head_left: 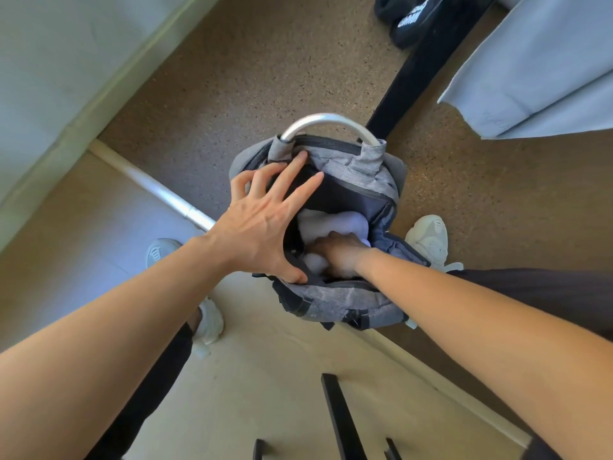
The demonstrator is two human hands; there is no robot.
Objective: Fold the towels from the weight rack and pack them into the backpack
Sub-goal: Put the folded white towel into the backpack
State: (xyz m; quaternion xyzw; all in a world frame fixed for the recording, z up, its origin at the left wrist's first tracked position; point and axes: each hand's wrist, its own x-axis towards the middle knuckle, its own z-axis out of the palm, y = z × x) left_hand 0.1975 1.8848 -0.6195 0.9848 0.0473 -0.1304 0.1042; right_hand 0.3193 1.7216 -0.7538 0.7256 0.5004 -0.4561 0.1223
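A grey backpack (348, 303) stands open on the floor between my feet, its silver handle at the far side. My left hand (262, 224) is spread wide over the opening, fingers touching the far rim and thumb on the near rim. My right hand (335, 254) is inside the bag and presses on a pale lavender towel (331, 222) that lies within; its fingers are hidden by the towel and the bag. A light blue towel (537, 71) hangs at the upper right.
A black rack beam (428, 64) crosses the brown speckled floor behind the bag. A silver bar (159, 189) lies at the left. Black shoes (408, 18) sit at the top. Black metal pieces (341, 423) stand near the bottom edge. My white sneakers flank the backpack.
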